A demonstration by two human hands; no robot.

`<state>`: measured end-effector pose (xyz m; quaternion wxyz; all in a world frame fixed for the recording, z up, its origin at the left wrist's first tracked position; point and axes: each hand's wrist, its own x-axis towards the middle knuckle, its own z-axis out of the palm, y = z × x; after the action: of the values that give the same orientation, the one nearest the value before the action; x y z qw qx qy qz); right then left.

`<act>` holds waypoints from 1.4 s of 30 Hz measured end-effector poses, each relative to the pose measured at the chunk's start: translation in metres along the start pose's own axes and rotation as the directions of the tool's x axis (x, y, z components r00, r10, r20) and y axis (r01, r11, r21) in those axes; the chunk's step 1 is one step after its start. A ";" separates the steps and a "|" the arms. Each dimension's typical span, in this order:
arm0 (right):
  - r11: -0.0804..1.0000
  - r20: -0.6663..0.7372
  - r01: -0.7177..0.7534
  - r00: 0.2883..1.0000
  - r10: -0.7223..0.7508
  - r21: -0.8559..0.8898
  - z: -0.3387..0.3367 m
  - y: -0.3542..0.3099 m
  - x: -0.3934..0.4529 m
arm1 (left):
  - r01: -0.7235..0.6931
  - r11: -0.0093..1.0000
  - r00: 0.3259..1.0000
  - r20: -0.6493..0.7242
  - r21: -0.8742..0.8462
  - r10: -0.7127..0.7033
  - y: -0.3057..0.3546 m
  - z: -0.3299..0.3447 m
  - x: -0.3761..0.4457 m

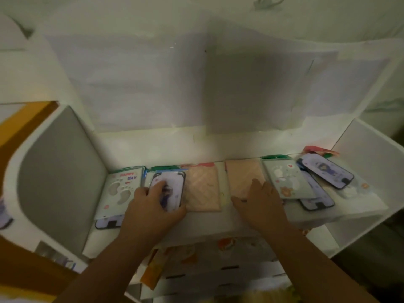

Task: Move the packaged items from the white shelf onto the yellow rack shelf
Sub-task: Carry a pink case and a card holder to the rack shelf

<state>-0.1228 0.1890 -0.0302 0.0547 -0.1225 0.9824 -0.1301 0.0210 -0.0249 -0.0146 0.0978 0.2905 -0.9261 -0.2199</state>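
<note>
Early stage: packaged items [290, 182] all along white shelf [218, 226], none seen moved. Left hand [153, 200] grip curled on purple phone-case pack [172, 184]; right hand [260, 200] flat on peach pack [242, 178]. Yellow rack [19, 125] at left edge

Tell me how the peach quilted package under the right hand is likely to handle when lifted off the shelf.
The peach package looks thin and quilted, so probably light and somewhat floppy. Its surface seems slightly glossy, maybe a slippery plastic sleeve. It lies flat on the white shelf, so the right hand may need to slide it to the edge first.
</note>
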 end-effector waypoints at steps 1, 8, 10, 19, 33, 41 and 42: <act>1.000 0.017 -0.024 1.000 0.024 0.018 0.000 -0.002 0.004 | -0.011 1.000 1.000 0.008 -0.020 0.012 0.002 -0.002 -0.005; 0.995 0.054 -0.093 0.994 0.095 -0.043 -0.001 -0.013 0.023 | -0.054 0.996 0.999 -0.001 -0.077 0.054 0.008 -0.011 -0.020; 0.993 0.031 -0.099 0.994 0.102 -0.069 -0.005 -0.012 0.026 | -0.061 0.995 0.998 -0.002 -0.079 0.061 0.009 -0.011 -0.022; 0.991 0.071 -0.089 0.993 0.096 -0.095 -0.015 -0.002 0.034 | 0.017 0.987 1.000 0.010 -0.162 -0.015 0.021 -0.008 -0.021; 0.728 0.137 -0.151 0.987 0.078 0.669 -0.036 0.028 0.027 | 0.158 0.846 0.984 0.013 -0.510 -0.176 0.049 -0.001 -0.014; 0.394 0.217 -0.199 0.976 -0.001 0.897 -0.036 0.026 0.003 | 0.309 0.563 0.937 0.145 -0.767 -0.317 0.058 -0.014 -0.028; 0.358 0.213 -0.194 0.977 -0.013 0.913 -0.037 0.025 -0.001 | 0.338 0.483 0.924 0.186 -0.808 -0.334 0.057 -0.016 -0.030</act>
<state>-0.1326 0.2213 -0.0011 0.2112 -0.0273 0.7329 -0.6462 0.0221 0.0288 0.0240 0.1760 0.3845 -0.6376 -0.6439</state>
